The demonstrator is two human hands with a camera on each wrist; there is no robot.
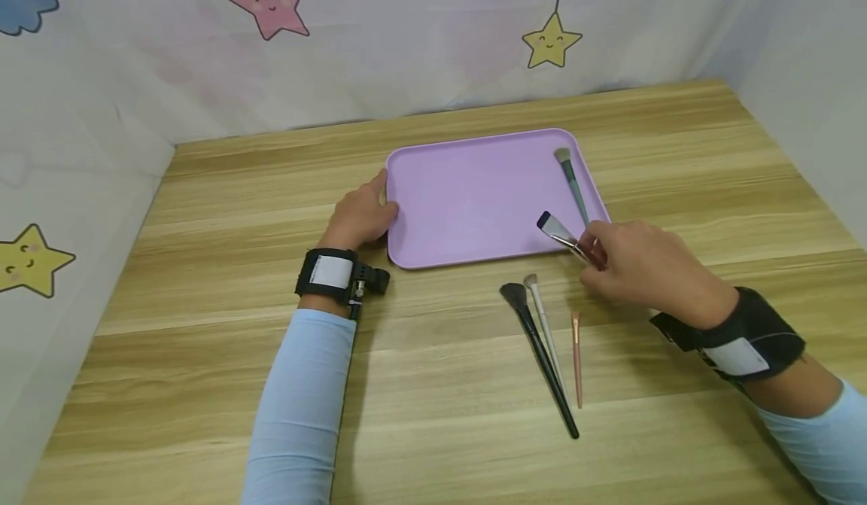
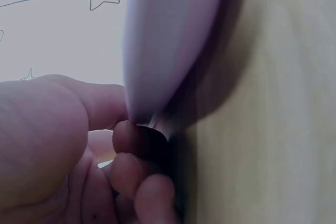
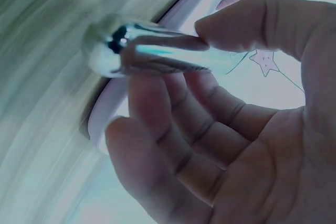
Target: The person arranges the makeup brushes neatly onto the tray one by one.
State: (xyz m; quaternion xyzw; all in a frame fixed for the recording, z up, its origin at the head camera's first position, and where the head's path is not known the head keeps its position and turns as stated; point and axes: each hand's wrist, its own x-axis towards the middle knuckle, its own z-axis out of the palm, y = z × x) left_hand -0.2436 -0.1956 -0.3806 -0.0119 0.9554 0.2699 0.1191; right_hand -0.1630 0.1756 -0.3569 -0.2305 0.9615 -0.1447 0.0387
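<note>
My left hand (image 1: 357, 215) grips the left edge of a lilac tray (image 1: 467, 196), thumb at the rim and fingers curled beneath it in the left wrist view. Over the tray's front right corner, my right hand (image 1: 640, 264) pinches a flat makeup brush (image 1: 557, 229) between thumb and fingers. Its pale bristles have a dark tip and point left toward the tray; the shiny metal part (image 3: 157, 53) shows in the right wrist view. Inside the tray, along the right side, lies a green-handled makeup brush (image 1: 572, 181).
In front of the tray, a large black makeup brush (image 1: 542, 354) lies close against a slim pale brush (image 1: 544, 313). Just right of them is a small pink-handled brush (image 1: 577, 362). All rest on a wood-grain table (image 1: 237, 264), with a star-patterned curtain (image 1: 379, 53) behind it.
</note>
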